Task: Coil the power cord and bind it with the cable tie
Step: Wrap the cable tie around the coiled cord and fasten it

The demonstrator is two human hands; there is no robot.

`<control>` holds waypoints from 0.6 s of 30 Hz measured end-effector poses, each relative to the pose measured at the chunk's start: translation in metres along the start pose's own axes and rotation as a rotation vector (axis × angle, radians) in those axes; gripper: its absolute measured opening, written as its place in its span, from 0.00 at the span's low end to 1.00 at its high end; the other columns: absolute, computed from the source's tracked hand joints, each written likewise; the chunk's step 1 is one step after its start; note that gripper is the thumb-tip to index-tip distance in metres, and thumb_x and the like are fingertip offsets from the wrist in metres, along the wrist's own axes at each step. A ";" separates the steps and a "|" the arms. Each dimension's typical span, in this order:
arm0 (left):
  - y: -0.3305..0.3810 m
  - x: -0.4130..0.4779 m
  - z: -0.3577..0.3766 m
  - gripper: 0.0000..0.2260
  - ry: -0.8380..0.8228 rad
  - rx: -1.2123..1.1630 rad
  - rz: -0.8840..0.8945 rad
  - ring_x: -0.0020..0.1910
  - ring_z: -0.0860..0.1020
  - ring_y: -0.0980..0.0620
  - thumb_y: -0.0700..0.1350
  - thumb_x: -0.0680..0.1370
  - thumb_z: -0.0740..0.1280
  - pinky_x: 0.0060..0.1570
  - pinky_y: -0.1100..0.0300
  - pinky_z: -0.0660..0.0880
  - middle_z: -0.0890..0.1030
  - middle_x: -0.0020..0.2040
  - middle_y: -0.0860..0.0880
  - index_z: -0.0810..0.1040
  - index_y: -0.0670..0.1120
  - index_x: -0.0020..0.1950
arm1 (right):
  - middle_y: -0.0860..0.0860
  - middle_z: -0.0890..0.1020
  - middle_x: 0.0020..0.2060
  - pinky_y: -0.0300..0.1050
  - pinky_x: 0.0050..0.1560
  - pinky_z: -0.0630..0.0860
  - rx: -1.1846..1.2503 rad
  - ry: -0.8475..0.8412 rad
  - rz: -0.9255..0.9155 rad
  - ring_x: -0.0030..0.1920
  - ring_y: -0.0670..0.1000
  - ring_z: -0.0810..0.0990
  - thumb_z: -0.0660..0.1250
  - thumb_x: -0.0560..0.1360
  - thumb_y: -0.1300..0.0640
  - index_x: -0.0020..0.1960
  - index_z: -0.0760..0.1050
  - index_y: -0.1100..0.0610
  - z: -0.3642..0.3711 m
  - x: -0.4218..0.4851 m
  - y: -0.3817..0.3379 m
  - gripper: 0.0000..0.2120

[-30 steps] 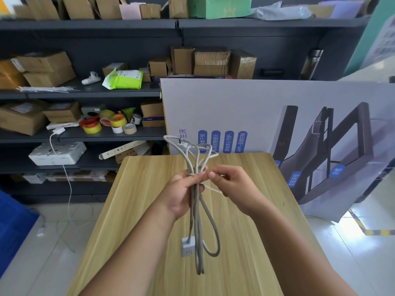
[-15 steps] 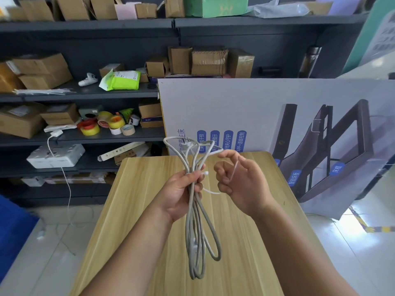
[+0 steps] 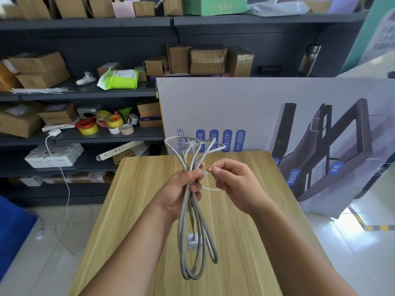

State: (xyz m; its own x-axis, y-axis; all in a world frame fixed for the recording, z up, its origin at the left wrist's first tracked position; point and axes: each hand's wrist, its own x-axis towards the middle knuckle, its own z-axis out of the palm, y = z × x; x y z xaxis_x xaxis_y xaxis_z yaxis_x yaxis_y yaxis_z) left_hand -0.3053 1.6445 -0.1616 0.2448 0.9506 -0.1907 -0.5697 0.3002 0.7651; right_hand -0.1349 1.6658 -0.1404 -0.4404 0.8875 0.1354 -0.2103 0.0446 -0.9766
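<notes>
Right hand [image 3: 235, 184] lowered since half a second ago, pinching cable tie [image 3: 210, 189] end, left hand [image 3: 181, 191] fisted around coiled power cord [image 3: 192, 221], loops hanging above bare worktop [image 3: 132, 210] centre, edges clear.

Table: light wooden table with straight grain [image 3: 245, 242], rounded far-right corner.
Shelving: dark grey metal shelving unit [image 3: 89, 95] along the back wall, crowded with brown cardboard boxes [image 3: 40, 69].
Middle shelf: rolls of red, yellow and tan tape [image 3: 102, 124].
Board: large white printed display board [image 3: 245, 107] leaning behind the table's far edge.
Floor: pale glossy tiles [image 3: 363, 253], bright glare at right.
Left edge: blue bin [image 3: 10, 231].
</notes>
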 end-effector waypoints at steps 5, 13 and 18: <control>0.000 0.000 -0.002 0.17 -0.032 -0.051 -0.018 0.24 0.72 0.60 0.44 0.66 0.76 0.26 0.65 0.64 0.80 0.37 0.52 0.80 0.46 0.53 | 0.49 0.74 0.29 0.45 0.35 0.61 -0.045 0.014 0.012 0.31 0.49 0.64 0.68 0.74 0.60 0.40 0.81 0.57 -0.003 0.000 0.000 0.05; -0.001 0.000 0.002 0.19 -0.043 -0.076 -0.024 0.24 0.71 0.60 0.45 0.65 0.79 0.25 0.66 0.65 0.80 0.36 0.52 0.80 0.45 0.54 | 0.47 0.74 0.28 0.43 0.35 0.64 -0.081 0.027 -0.007 0.30 0.48 0.65 0.69 0.74 0.57 0.41 0.84 0.54 -0.001 -0.001 0.003 0.06; -0.002 0.000 0.002 0.17 -0.039 -0.058 -0.027 0.24 0.71 0.60 0.44 0.65 0.79 0.25 0.66 0.65 0.80 0.36 0.52 0.82 0.45 0.52 | 0.48 0.76 0.30 0.44 0.36 0.64 -0.076 0.012 -0.020 0.32 0.49 0.65 0.69 0.75 0.57 0.41 0.82 0.57 0.000 -0.002 0.003 0.06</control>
State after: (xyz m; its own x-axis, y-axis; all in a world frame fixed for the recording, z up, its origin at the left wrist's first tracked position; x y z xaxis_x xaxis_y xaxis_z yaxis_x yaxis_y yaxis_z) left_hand -0.3021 1.6442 -0.1617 0.2906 0.9386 -0.1859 -0.6066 0.3310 0.7228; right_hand -0.1342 1.6646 -0.1436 -0.4262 0.8915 0.1536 -0.1516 0.0970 -0.9837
